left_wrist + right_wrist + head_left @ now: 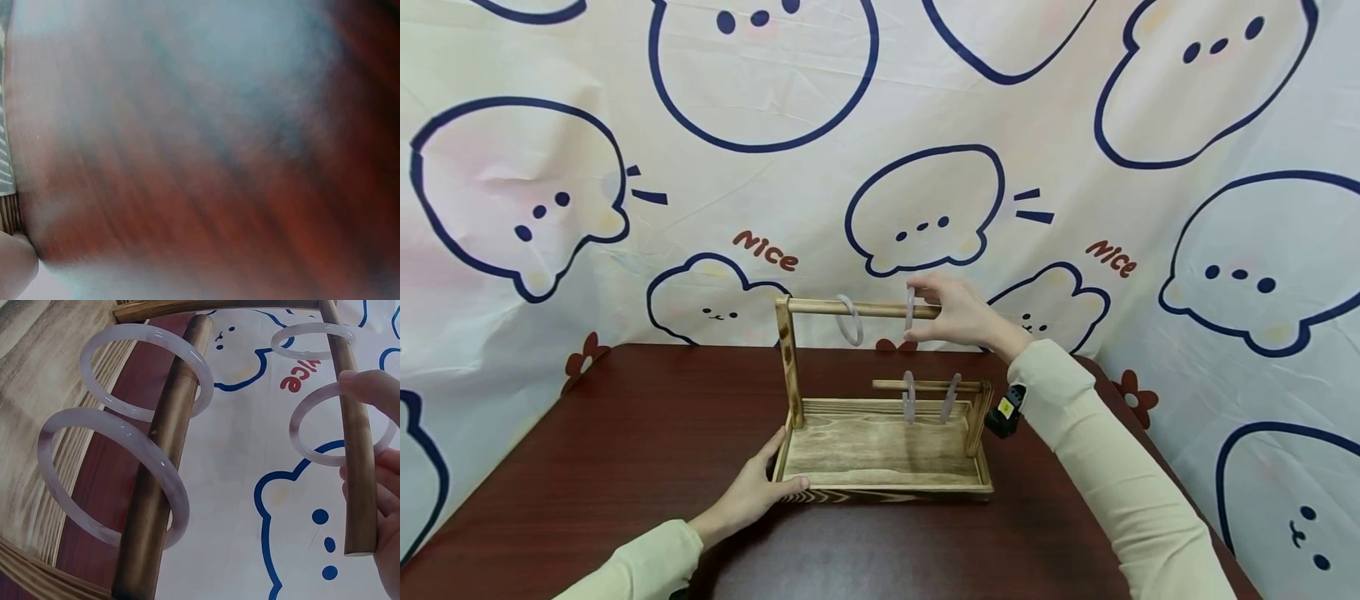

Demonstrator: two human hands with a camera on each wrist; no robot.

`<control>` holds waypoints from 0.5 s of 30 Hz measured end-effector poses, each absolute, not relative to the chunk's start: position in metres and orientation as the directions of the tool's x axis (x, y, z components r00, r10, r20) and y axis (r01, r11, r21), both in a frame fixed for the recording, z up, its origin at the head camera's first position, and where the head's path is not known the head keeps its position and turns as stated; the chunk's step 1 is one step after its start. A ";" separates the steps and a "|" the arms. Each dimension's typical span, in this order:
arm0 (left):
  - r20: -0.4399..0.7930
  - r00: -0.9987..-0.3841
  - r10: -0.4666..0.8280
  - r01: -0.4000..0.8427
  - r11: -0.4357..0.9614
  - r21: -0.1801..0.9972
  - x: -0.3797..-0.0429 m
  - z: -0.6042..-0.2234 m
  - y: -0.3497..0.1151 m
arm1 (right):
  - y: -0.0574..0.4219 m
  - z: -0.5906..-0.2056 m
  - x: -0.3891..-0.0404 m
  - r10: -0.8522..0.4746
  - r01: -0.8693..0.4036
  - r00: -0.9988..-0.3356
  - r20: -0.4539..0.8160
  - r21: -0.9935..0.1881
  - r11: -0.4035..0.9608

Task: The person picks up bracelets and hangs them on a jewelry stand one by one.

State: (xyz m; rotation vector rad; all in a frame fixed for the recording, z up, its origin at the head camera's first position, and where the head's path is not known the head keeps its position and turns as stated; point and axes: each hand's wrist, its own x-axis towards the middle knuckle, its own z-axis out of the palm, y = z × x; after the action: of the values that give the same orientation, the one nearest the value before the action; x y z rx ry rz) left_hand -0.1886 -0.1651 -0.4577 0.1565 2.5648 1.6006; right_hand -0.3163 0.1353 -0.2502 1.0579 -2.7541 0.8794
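Note:
A wooden display rack (850, 450) stands on the table, with a long upper bar (880, 310) and a shorter lower bar (940, 386) over its tray. My right hand (958, 312) pinches a pale lilac bangle (299, 425) between thumb and fingers; the bangle encircles the upper bar near its free end. Further left on that bar hangs another bangle (850, 321). Two similar bangles, one nearer the free end (909, 397) and one nearer the post (950, 398), hang on the lower bar. At the tray's front left corner, my left hand (752, 487) grips the rack.
The dark red-brown table (647, 433) extends around the rack. Behind it hangs a pale cloth (820, 200) printed with blue cartoon outlines. Mostly tabletop (187, 156) fills the left wrist view, blurred.

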 end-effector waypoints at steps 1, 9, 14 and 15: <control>-0.043 -0.988 0.147 0.026 0.436 0.900 -0.189 -0.458 -0.165 | 0.135 -0.251 -0.317 -0.597 -0.632 -0.763 0.249 -0.483 0.606; -0.032 -0.988 0.148 0.036 0.438 0.898 -0.190 -0.460 -0.165 | 0.134 -0.253 -0.318 -0.607 -0.623 -0.765 0.215 -0.486 0.613; -0.029 -0.988 0.153 0.040 0.431 0.901 -0.190 -0.460 -0.165 | 0.131 -0.254 -0.318 -0.613 -0.626 -0.762 0.208 -0.477 0.617; -0.032 -0.988 0.153 0.037 0.431 0.902 -0.190 -0.459 -0.165 | 0.131 -0.254 -0.318 -0.616 -0.628 -0.761 0.204 -0.468 0.622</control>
State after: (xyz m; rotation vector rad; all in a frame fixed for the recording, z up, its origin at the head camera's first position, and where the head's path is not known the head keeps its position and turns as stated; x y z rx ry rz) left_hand -0.1902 -0.1646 -0.4592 0.1711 2.5639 1.6109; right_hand -0.3182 0.1306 -0.2536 1.0771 -2.8075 0.8247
